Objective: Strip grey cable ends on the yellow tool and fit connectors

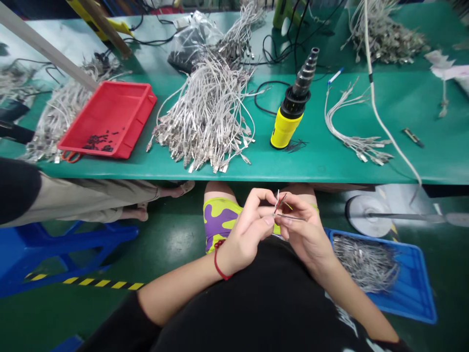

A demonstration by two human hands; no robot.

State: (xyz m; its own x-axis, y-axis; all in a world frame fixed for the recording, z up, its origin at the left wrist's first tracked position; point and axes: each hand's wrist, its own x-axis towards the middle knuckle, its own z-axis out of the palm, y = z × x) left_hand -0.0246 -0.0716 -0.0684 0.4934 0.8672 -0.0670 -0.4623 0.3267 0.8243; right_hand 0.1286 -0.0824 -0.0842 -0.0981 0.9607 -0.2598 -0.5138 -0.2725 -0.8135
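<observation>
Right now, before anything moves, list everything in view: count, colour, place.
workbench: one, green, across the upper view
large cable bundle: one, white, bench centre
smaller cable bunch: one, white, bench right
heat gun: one, yellow and black, upright on bench
tray: one, red, bench left, small black parts inside
scissors: one pair, red handles, beside the tray
pen: one, blue and white, behind bench centre-right
bin: one, blue, below bench right, holding cables
stool: one, blue, floor left
co-worker's legs: two, beige trousers, left
thin wires: several, red and pale, between the hands
left hand: one, red cord at wrist, pinching wires
right hand: one, pinching wires
</observation>
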